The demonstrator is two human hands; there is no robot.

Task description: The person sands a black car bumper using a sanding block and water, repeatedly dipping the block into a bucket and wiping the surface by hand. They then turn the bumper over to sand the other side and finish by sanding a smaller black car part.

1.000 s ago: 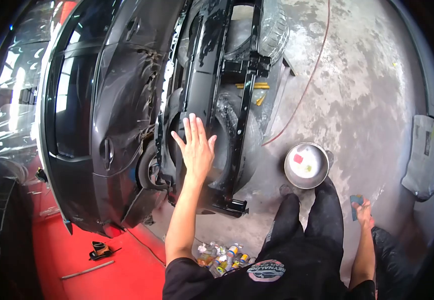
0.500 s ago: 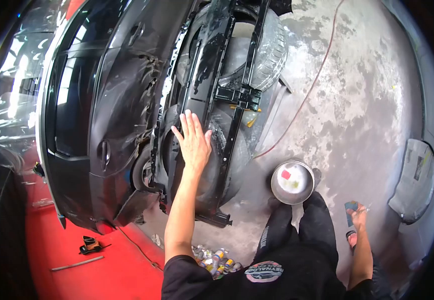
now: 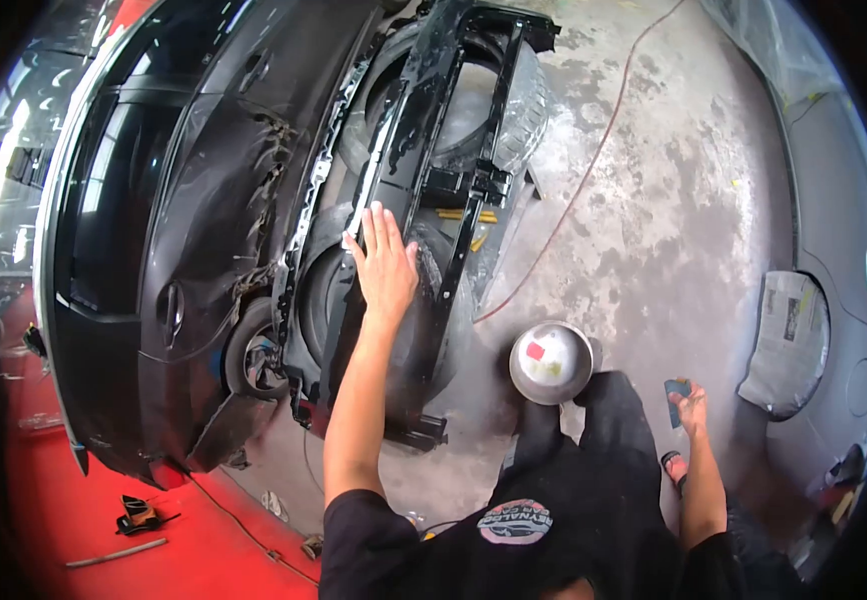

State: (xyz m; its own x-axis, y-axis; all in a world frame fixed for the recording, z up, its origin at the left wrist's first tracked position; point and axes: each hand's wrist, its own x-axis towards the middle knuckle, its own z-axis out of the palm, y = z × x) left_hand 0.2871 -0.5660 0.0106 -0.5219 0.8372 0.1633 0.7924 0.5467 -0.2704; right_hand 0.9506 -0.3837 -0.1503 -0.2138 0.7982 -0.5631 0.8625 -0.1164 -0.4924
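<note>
My left hand [image 3: 387, 270] lies flat, fingers stretched out, on a long black car body panel [image 3: 390, 190]. The panel rests across tires [image 3: 524, 110] and belongs to a black frame with a bracket [image 3: 489, 185]. Out to the right, my right hand [image 3: 692, 408] grips a small dark blue-grey sheet of sandpaper [image 3: 674, 400], held away from the panel. Between the two hands, a round metal pot [image 3: 552, 392] stands by my legs, with a small red piece [image 3: 535, 351] inside it.
A dark car [image 3: 194, 230] with a crumpled side stands at the left. A red hose [image 3: 594, 165] crosses the stained concrete floor. On the red floor lie an orange-black tool [image 3: 140, 515] and a rod [image 3: 117, 554]. A grey, paper-covered car part [image 3: 789, 340] is at the right.
The view has shifted, so the car, panel and pot appear further left. My left hand stays flat on the panel. My right hand still holds the sandpaper, a little higher in view.
</note>
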